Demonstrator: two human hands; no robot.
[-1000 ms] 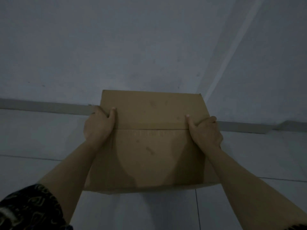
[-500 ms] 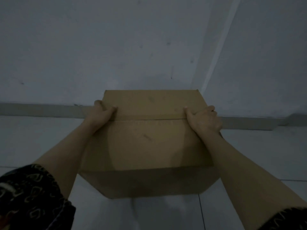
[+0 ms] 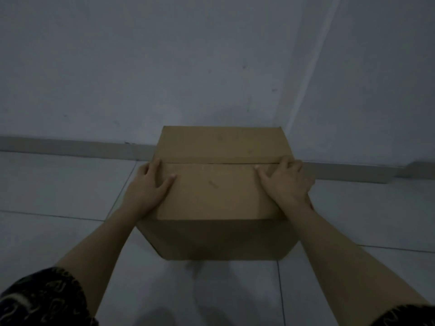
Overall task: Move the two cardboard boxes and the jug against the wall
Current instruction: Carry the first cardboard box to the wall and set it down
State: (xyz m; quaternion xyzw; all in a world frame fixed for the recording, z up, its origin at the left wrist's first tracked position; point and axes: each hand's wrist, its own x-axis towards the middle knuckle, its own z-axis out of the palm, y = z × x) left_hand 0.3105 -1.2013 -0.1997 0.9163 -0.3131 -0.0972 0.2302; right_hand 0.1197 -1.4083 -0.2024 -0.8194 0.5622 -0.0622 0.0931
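A closed brown cardboard box (image 3: 216,191) stands on the pale tiled floor, its far edge close to the grey wall (image 3: 164,67); I cannot tell whether it touches the wall. My left hand (image 3: 148,187) holds the box's top left edge, thumb lying on the lid. My right hand (image 3: 284,182) holds the top right edge the same way. A seam runs across the lid between my hands. The second box and the jug are out of view.
A grey baseboard (image 3: 70,147) runs along the foot of the wall. A wall corner (image 3: 299,90) rises just right of the box. Tiled floor (image 3: 58,184) stretches to the left and right of the box.
The box has come down and away from me toward the wall, so its near face now shows. My hands have slid from its sides onto the top edges.
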